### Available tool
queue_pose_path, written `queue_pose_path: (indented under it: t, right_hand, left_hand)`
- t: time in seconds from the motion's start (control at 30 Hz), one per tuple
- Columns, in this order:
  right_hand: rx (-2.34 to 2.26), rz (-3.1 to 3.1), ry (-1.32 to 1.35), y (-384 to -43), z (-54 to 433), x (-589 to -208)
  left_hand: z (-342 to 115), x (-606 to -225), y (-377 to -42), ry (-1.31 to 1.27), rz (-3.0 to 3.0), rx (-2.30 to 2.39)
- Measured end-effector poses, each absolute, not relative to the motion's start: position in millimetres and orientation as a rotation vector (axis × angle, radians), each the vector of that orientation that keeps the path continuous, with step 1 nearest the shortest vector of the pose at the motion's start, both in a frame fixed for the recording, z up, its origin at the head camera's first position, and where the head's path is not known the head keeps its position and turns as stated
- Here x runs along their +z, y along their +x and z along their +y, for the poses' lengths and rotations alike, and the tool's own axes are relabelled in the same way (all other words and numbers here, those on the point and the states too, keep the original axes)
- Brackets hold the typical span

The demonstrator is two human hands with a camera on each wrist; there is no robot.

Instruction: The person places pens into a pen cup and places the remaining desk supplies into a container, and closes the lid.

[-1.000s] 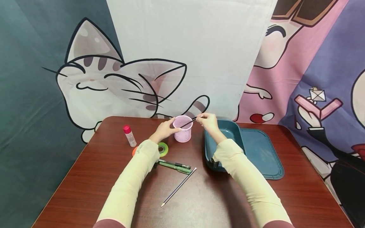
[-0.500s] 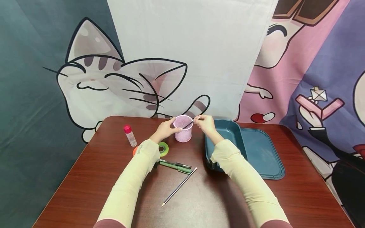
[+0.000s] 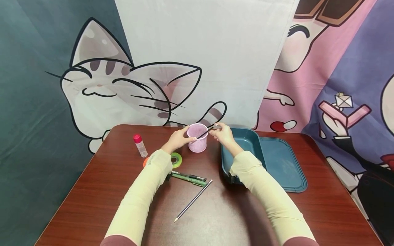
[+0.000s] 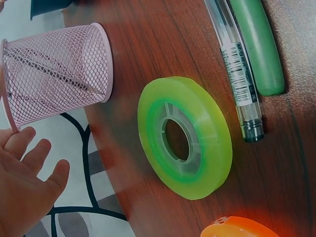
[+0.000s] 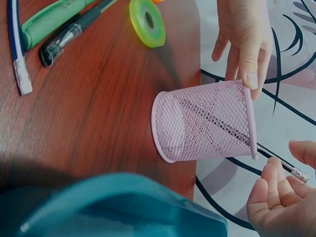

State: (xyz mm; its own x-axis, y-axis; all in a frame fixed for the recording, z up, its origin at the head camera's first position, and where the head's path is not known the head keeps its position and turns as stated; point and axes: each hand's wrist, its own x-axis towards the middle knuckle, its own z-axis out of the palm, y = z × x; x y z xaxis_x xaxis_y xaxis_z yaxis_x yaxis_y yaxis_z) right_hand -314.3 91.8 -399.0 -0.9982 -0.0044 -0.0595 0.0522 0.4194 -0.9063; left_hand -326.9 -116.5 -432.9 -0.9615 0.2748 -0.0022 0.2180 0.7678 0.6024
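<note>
A pink mesh pen holder (image 3: 197,145) stands upright near the table's back edge. My left hand (image 3: 179,139) holds its rim, thumb on the near side in the right wrist view. Inside the holder a dark pencil (image 5: 281,160) leans slantwise, its eraser end sticking out over the rim. Around that end my right hand (image 3: 224,135) is spread, with thumb and fingers apart in the right wrist view. Through the mesh in the left wrist view, the pencil's lower tip reaches the holder's bottom.
A striped pencil (image 3: 193,201), a green pen (image 3: 189,179) and a black pen (image 4: 237,74) lie in front. Left are green tape (image 4: 185,138), orange tape (image 4: 239,228) and a red-capped glue stick (image 3: 140,146). A blue bin (image 3: 226,160) and its lid (image 3: 283,165) sit right.
My right hand first came left toward the holder, lowering the pencil further into it. Now its fingers have spread away from the pencil's end. The left hand stays on the rim.
</note>
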Motion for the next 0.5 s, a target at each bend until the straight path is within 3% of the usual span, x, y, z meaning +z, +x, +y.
queue_pose_path:
  t: [0.5]
  right_hand:
    - [-1.684, 2.633, -0.131, -304, 116, -387]
  left_hand:
    - [-117, -433, -328, 0.400, 2.861, 0.947]
